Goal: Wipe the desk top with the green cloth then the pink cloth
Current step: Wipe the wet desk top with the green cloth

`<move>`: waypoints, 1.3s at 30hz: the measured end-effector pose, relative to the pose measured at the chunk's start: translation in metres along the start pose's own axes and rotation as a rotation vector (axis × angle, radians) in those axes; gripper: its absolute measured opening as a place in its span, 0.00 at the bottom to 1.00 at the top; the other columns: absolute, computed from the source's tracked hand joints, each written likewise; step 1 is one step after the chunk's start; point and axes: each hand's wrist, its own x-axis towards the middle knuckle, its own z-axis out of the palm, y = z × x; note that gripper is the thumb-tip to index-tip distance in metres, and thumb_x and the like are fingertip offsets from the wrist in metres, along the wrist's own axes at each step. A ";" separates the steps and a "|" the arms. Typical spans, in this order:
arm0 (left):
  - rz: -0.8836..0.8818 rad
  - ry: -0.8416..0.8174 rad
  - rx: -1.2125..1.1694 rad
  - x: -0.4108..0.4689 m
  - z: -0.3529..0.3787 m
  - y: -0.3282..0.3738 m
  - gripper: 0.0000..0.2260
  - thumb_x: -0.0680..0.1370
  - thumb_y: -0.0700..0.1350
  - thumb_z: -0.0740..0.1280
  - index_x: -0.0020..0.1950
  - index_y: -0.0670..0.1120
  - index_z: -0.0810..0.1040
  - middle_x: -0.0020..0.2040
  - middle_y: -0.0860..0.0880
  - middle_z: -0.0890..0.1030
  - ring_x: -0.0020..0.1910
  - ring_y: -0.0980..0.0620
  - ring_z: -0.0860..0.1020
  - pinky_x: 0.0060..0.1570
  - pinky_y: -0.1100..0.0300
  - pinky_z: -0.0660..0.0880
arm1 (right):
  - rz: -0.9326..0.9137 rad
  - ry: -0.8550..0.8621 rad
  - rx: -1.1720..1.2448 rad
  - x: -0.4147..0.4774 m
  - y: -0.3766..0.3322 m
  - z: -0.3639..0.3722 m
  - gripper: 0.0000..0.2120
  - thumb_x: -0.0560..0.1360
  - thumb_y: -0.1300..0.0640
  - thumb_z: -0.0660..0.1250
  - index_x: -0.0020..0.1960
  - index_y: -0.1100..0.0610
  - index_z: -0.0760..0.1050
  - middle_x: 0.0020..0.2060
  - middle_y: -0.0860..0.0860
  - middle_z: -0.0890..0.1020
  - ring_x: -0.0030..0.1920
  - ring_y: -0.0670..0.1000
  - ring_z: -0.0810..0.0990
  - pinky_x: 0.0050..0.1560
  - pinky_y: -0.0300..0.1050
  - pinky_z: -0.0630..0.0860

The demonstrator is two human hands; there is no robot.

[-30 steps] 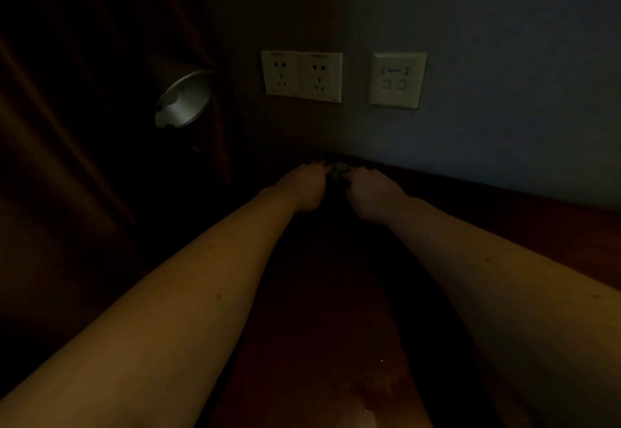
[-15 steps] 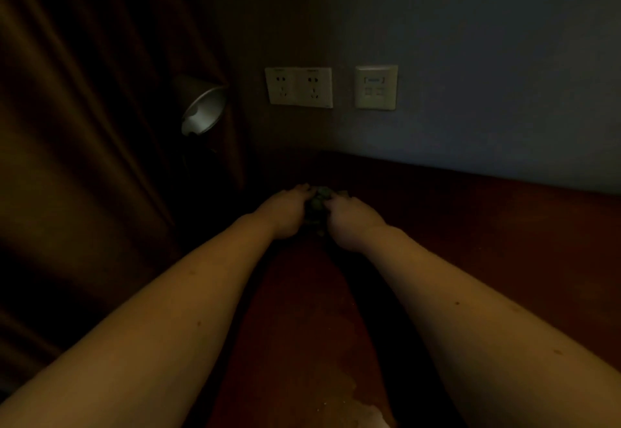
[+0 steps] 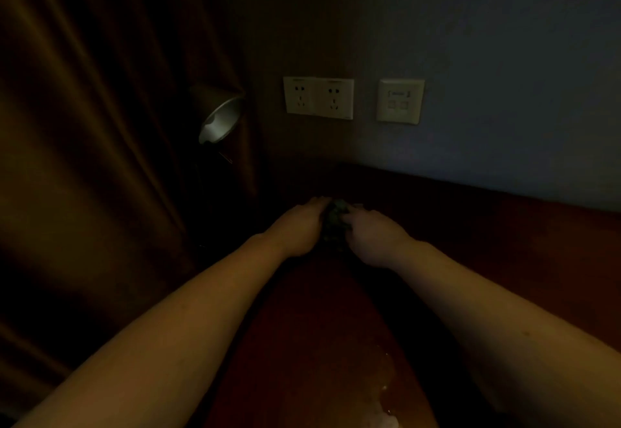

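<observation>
- Really dim room. The desk (image 3: 504, 259) is dark reddish-brown wood and runs under both hands, back to the wall (image 3: 504, 75) just past the fingertips.
- There's a pale, shiny patch (image 3: 379, 404) on the wood, well back from the hands and between the forearms. Can't tell if it's wet or just glare.
- The green cloth (image 3: 336, 219) is bunched into a small dark wad on the desk, squeezed between the two hands.
- The left hand (image 3: 295, 226) is curled round the cloth's left side, and the right hand (image 3: 373, 239) pinches it from the right.
- A brown curtain (image 3: 84, 159) hangs in folds way off to the left of the left hand.
- A desk lamp (image 3: 220, 122) sits above and left of the left hand, shade tilted down.
- A double socket (image 3: 318, 97) is on the wall straight above the hands, with a smaller wall plate (image 3: 400, 101) just to its right.
- The plate has a little marking on it, too small to read.
</observation>
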 end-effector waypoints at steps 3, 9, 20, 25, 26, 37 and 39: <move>-0.011 0.096 -0.155 -0.007 -0.008 -0.007 0.21 0.83 0.49 0.61 0.76 0.51 0.64 0.67 0.47 0.76 0.62 0.48 0.77 0.61 0.54 0.74 | -0.027 0.022 0.077 -0.002 0.004 -0.018 0.17 0.77 0.56 0.65 0.66 0.52 0.74 0.60 0.53 0.79 0.57 0.55 0.79 0.58 0.50 0.76; 0.048 0.186 -0.156 -0.010 -0.011 -0.021 0.15 0.79 0.51 0.68 0.66 0.51 0.79 0.65 0.54 0.78 0.62 0.58 0.75 0.63 0.65 0.69 | 0.015 0.127 0.126 0.004 0.012 -0.017 0.09 0.75 0.55 0.69 0.55 0.52 0.78 0.55 0.52 0.80 0.53 0.52 0.78 0.49 0.43 0.73; 0.092 0.099 -0.146 -0.020 -0.016 -0.016 0.15 0.80 0.49 0.67 0.67 0.52 0.78 0.67 0.55 0.77 0.65 0.59 0.74 0.64 0.68 0.65 | 0.032 0.181 0.132 -0.007 -0.003 -0.011 0.08 0.77 0.53 0.68 0.54 0.54 0.78 0.54 0.52 0.80 0.54 0.53 0.78 0.52 0.46 0.76; 0.096 0.097 -0.143 -0.043 -0.013 -0.027 0.14 0.80 0.48 0.67 0.66 0.53 0.78 0.66 0.57 0.77 0.66 0.62 0.72 0.67 0.70 0.63 | -0.077 0.097 0.115 -0.021 -0.004 -0.006 0.06 0.77 0.50 0.69 0.52 0.50 0.80 0.50 0.48 0.82 0.50 0.50 0.80 0.49 0.47 0.77; 0.081 0.115 -0.143 -0.040 -0.013 -0.025 0.14 0.80 0.47 0.67 0.67 0.52 0.78 0.67 0.56 0.77 0.66 0.60 0.72 0.67 0.69 0.63 | -0.061 0.122 0.123 -0.018 -0.005 -0.007 0.06 0.77 0.50 0.68 0.52 0.51 0.80 0.51 0.49 0.82 0.50 0.51 0.80 0.49 0.47 0.77; -0.004 0.119 -0.178 -0.072 -0.004 -0.010 0.15 0.81 0.45 0.65 0.68 0.51 0.77 0.70 0.55 0.73 0.69 0.59 0.70 0.68 0.70 0.60 | -0.092 0.060 0.102 -0.049 -0.016 0.002 0.11 0.79 0.51 0.64 0.60 0.49 0.77 0.58 0.50 0.80 0.57 0.53 0.78 0.57 0.49 0.76; -0.021 0.126 -0.179 -0.075 -0.002 -0.009 0.15 0.81 0.45 0.65 0.69 0.51 0.77 0.70 0.54 0.73 0.70 0.58 0.70 0.68 0.70 0.59 | -0.100 0.075 0.102 -0.049 -0.014 0.004 0.11 0.79 0.51 0.64 0.61 0.49 0.77 0.60 0.50 0.79 0.60 0.54 0.77 0.59 0.50 0.75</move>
